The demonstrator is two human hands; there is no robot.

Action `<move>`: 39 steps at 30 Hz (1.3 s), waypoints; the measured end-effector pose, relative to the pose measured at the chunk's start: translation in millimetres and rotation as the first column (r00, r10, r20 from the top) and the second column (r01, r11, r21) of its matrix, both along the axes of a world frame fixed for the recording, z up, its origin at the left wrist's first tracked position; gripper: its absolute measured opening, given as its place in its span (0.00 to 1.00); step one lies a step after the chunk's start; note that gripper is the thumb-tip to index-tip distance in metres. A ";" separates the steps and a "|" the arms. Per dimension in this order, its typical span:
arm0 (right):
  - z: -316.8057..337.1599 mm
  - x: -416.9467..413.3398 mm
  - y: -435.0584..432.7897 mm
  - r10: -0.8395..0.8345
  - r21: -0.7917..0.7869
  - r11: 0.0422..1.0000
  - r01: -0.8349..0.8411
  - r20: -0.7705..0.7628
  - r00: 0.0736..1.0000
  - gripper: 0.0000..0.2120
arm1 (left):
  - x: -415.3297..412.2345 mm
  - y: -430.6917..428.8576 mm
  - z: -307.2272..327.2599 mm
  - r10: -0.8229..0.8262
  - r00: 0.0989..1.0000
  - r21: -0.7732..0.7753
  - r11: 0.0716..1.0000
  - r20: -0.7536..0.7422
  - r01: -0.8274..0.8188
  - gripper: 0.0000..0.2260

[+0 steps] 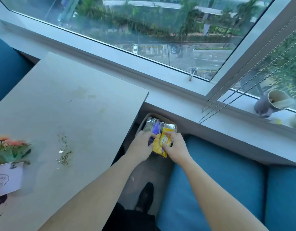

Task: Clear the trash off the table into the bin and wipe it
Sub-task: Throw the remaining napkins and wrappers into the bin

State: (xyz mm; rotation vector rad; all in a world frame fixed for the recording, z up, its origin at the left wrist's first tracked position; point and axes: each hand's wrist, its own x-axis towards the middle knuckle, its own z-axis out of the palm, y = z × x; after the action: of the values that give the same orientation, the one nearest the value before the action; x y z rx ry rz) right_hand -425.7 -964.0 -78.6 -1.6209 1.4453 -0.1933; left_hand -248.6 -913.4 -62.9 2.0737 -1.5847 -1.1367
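A small grey bin [169,121] stands on the floor between the table's right edge and the blue bench. Snack wrappers fill its top: a yellow packet [159,144], a purple packet [155,129] and silvery foil [148,126]. My left hand [141,146] grips the purple packet's side. My right hand [174,145] grips the yellow packet, both hands over the bin's mouth. On the grey table [64,104] lie a patch of dark crumbs [64,151] and faint stains [82,94].
A white box of flowers [8,161] sits at the table's left edge. The blue bench [215,180] runs along the right. A tipped paper cup [271,102] lies on the window sill, with blind chains [235,100] hanging there. My shoe [145,195] is on the floor.
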 end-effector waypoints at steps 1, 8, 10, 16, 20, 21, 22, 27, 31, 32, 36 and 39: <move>-5.0 0.0 -3.7 -0.004 0.013 1.000 0.004 -0.022 1.000 0.25 | -1.5 -4.4 -5.0 -0.016 1.000 -0.010 1.000 0.003 0.016 0.15; -34.9 4.3 -23.9 0.015 0.082 0.997 -0.006 -0.110 0.994 0.33 | -3.7 -25.1 -38.4 -0.016 1.000 -0.012 1.000 0.019 0.016 0.17; -48.6 7.1 -30.6 0.060 0.062 0.997 -0.049 -0.189 0.980 0.34 | -4.1 -33.0 -52.5 -0.024 0.999 0.015 1.000 0.046 0.023 0.17; -86.9 18.8 -49.5 0.234 0.070 0.969 -0.236 -0.557 0.797 0.19 | -5.8 -59.1 -104.0 -0.082 0.989 0.177 0.982 0.123 0.059 0.15; -110.8 18.4 -50.3 0.144 -0.184 0.912 -0.366 -0.693 0.707 0.09 | -6.4 -67.8 -134.6 -0.099 0.982 0.208 0.976 0.159 0.065 0.14; -118.1 17.4 -51.7 0.172 -0.238 0.860 -0.451 -0.698 0.695 0.09 | -6.9 -70.2 -139.8 -0.081 0.984 0.217 0.975 0.159 0.045 0.13; -126.7 16.4 -53.5 0.232 -0.258 0.798 -0.544 -0.703 0.673 0.09 | -7.1 -72.3 -143.4 -0.048 0.986 0.238 0.971 0.157 0.009 0.12; -154.8 24.1 -62.6 0.524 0.000 0.730 -0.684 -0.643 0.559 0.11 | -8.9 -84.6 -159.3 0.079 0.988 0.297 0.948 0.133 -0.116 0.05; -164.0 40.4 -78.6 0.574 0.169 0.789 -0.591 -0.545 0.611 0.14 | -10.0 -88.8 -175.7 0.125 0.985 0.351 0.922 0.122 -0.161 0.06; -167.6 42.3 -81.2 0.586 0.188 0.784 -0.591 -0.537 0.606 0.15 | -9.2 -90.3 -180.3 0.103 0.986 0.362 0.921 0.133 -0.145 0.07; -187.6 45.8 -85.3 0.609 0.241 0.769 -0.592 -0.557 0.564 0.18 | -9.1 -93.1 -190.8 -0.161 0.955 0.369 0.928 0.250 0.060 0.09; -200.6 53.7 -91.1 0.620 0.277 0.755 -0.594 -0.597 0.509 0.19 | -12.2 -98.8 -198.9 -0.220 0.927 0.346 0.932 0.304 0.108 0.08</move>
State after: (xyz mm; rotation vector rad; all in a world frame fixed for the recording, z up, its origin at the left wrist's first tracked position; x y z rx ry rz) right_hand -372.0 -1055.1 -279.3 -2.1875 1.2181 0.9212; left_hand -260.8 -1012.2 -261.8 2.5007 -1.8674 -1.2165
